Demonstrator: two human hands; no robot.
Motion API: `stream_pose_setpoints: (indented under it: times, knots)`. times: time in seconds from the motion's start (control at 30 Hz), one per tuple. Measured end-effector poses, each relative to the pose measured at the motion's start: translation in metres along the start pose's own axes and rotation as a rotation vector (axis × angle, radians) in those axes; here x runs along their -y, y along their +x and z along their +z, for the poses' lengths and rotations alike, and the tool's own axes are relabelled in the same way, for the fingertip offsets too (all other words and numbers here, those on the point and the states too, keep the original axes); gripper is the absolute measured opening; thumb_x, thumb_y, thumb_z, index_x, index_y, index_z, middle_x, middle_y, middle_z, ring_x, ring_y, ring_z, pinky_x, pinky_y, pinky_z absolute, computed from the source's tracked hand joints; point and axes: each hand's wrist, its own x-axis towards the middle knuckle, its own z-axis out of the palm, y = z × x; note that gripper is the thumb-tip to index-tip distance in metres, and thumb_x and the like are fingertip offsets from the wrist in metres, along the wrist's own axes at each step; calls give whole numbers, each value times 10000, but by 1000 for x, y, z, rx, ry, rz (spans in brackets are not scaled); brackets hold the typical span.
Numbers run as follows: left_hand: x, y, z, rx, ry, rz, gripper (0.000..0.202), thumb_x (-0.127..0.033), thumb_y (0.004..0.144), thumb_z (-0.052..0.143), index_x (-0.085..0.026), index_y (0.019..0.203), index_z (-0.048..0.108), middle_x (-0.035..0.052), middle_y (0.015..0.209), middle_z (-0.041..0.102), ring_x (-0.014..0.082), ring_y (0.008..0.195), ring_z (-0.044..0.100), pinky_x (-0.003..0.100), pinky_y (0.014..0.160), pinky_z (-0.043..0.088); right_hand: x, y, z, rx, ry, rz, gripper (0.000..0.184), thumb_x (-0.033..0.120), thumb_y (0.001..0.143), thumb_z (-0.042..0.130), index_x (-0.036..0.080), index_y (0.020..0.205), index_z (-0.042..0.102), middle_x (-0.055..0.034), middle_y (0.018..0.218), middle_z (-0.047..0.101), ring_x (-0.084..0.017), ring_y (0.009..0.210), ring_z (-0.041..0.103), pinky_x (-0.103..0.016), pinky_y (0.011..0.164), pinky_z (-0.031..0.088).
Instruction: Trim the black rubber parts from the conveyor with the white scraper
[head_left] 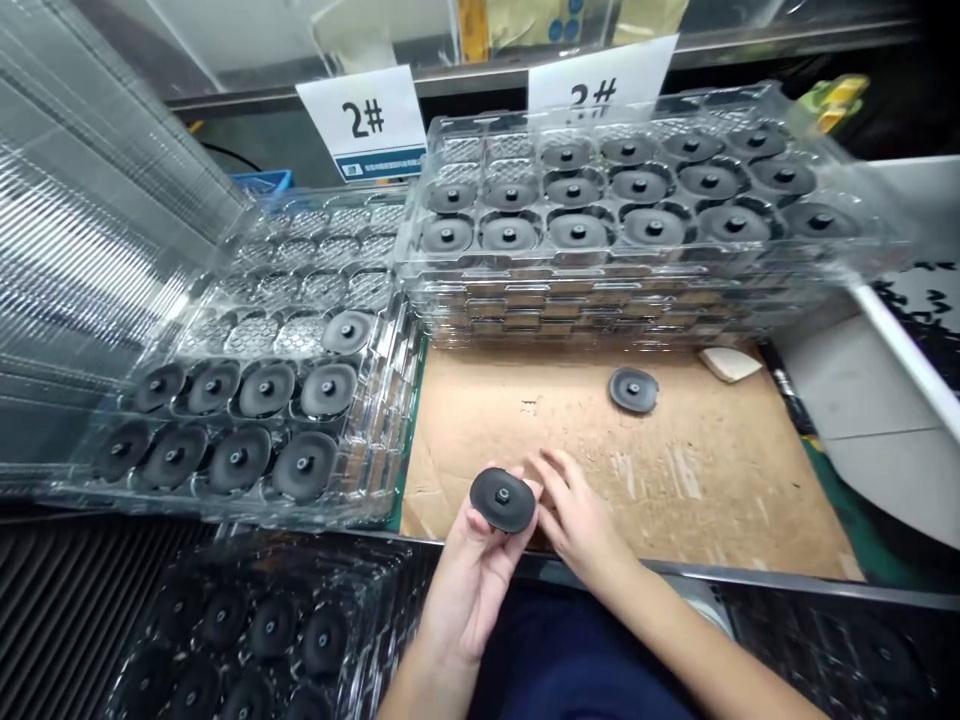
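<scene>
Today we logged the left hand (469,585) curled around a black disc (502,500), gripping it above the cardboard (720,500); the right hand (581,515) lay open just beside it. Clear trays (600,265) apparently kept other discs separated in pockets.

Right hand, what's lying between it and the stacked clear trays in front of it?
In the head view, a cardboard sheet lies between the right hand and the stacked clear plastic trays, with a loose black disc resting on it.
</scene>
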Motion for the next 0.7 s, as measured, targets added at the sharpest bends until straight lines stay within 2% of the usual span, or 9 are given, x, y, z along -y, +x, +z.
stream_pose_setpoints:
  times: [0.1,0.17,0.27,0.3,0.37,0.47,0.57,0.67,0.7]
  knots:
    - [-5,-3,-8,-33,10,61,594,-361,657,758,-215,1207,588,101,1188,665,271,1175,563,387,1033,425,6,-1,12,59,28,-101,315,135,853,426,132,1131,576,-212,1227,534,-304,1058,578,-489,841,522]
    - [-11,-5,-11,-42,7,83,534,-361,641,768,-224,1139,634,89,1196,662,280,1172,564,396,1030,428,7,2,15,100,65,-186,284,110,832,408,163,1006,626,-142,988,641,-247,887,620,-403,749,547]
    - [-21,-9,-12,-50,12,112,506,-361,607,789,-229,1080,663,77,1183,666,291,1137,587,414,1021,433,10,15,-1,120,104,-233,221,149,845,428,203,884,639,-44,684,615,-191,651,589,-315,593,521]
    - [-23,-9,-11,-54,24,124,518,-360,591,800,-224,1073,665,79,1177,667,292,1131,590,417,1019,432,13,21,-11,110,110,-218,201,168,859,441,207,897,634,-33,672,608,-180,624,580,-299,567,507]
    - [-25,-9,-6,-65,52,148,568,-348,552,827,-221,1079,657,81,1162,669,290,1121,592,411,1010,436,28,32,-36,63,118,-163,180,206,890,463,217,996,607,-40,775,639,-175,666,594,-289,566,495]
    - [-21,-6,5,-42,85,133,615,-363,533,841,-226,1100,644,72,1154,669,272,1129,580,367,997,439,61,39,-65,-56,153,-176,250,231,917,454,264,1156,518,-59,1022,654,-214,888,606,-359,714,502]
    - [-14,-5,15,9,125,36,536,-300,588,823,-238,1090,646,45,1134,677,233,1112,586,312,977,444,86,34,-77,-42,182,-315,291,173,911,415,265,1179,480,-56,917,664,-218,814,602,-390,706,492]
    - [-9,-5,22,-1,156,9,582,-196,575,824,-270,1120,632,4,1038,704,185,999,630,242,873,485,91,34,-79,99,207,-302,244,140,903,410,241,1098,518,-34,866,665,-182,750,603,-335,655,493]
    - [-8,-4,24,3,158,12,592,-217,566,832,-263,1122,636,1,989,714,173,948,642,222,835,494,90,36,-79,88,190,-294,216,149,907,408,227,1065,534,-34,873,667,-180,758,605,-333,662,493]
